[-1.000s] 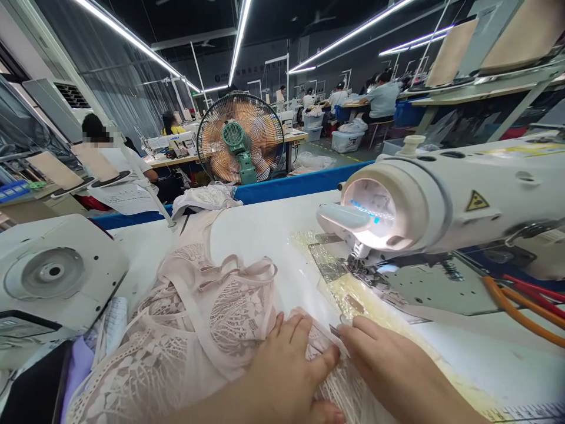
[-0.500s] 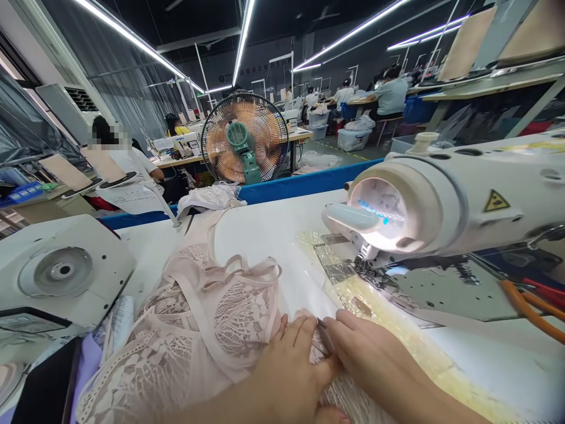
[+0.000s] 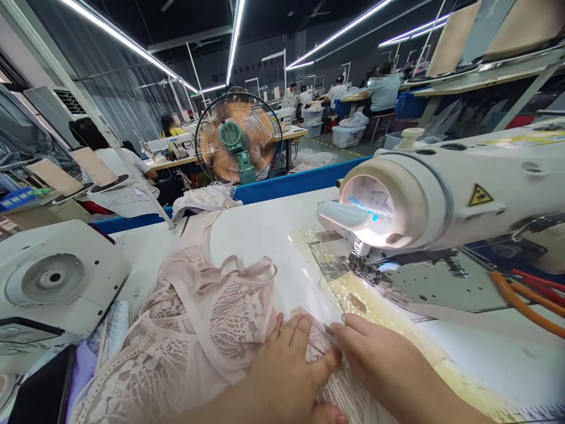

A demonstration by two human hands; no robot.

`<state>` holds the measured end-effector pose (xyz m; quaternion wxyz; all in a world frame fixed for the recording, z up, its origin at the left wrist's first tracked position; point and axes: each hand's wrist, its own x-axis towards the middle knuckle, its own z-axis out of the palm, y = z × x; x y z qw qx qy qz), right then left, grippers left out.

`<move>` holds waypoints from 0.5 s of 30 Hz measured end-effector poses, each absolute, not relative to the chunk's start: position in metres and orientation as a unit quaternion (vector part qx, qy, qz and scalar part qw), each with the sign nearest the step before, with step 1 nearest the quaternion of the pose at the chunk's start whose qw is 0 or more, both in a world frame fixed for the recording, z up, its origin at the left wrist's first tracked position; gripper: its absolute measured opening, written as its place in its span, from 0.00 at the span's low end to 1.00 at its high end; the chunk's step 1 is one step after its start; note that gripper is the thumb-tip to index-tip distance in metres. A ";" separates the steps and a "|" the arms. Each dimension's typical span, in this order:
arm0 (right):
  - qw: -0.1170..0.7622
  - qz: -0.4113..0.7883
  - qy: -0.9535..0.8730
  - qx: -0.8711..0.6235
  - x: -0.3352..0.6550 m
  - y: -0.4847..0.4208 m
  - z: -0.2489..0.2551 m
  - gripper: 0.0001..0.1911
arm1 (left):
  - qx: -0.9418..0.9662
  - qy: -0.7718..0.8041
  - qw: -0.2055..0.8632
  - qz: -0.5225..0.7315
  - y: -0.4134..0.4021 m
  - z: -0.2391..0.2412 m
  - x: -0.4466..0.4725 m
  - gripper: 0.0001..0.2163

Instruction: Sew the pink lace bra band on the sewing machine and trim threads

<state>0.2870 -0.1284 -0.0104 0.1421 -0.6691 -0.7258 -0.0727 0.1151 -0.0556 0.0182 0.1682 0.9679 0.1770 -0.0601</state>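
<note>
A pale pink lace garment (image 3: 194,330) lies bunched on the white table (image 3: 265,229) in front of me. My left hand (image 3: 289,365) presses flat on its right edge, fingers stretched out and together. My right hand (image 3: 384,359) sits just right of it, fingertips pinching a small dark metal tool (image 3: 331,331) at the fabric's edge. Both hands are a short way in front of the presser foot (image 3: 359,265) of the white sewing machine (image 3: 441,194), whose lamp is lit.
A second white machine (image 3: 57,277) stands at the left. A blue table edge (image 3: 286,185) runs behind, with a standing fan (image 3: 238,138) beyond it. Orange and red cables (image 3: 525,300) lie at the right. Other people work at distant tables.
The hands have stayed at the garment's right edge with only small shifts; the right fingertips moved slightly along the fabric with the tool. The view swayed a little.
</note>
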 end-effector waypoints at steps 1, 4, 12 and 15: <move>0.139 -0.069 -0.726 -0.669 0.286 -0.127 -0.011 0.09 | 0.968 0.177 0.169 -0.059 -0.056 0.018 0.115 0.32; 0.149 -0.023 -0.716 -0.681 0.285 -0.128 -0.009 0.09 | 0.968 0.178 0.169 -0.052 -0.055 0.017 0.115 0.33; 0.180 0.025 -0.707 -0.684 0.303 -0.167 0.002 0.11 | 0.966 0.187 0.162 -0.071 -0.058 0.024 0.116 0.31; 0.267 0.083 -0.671 -0.686 0.302 -0.187 -0.001 0.12 | 0.968 0.189 0.148 -0.075 -0.057 0.028 0.115 0.31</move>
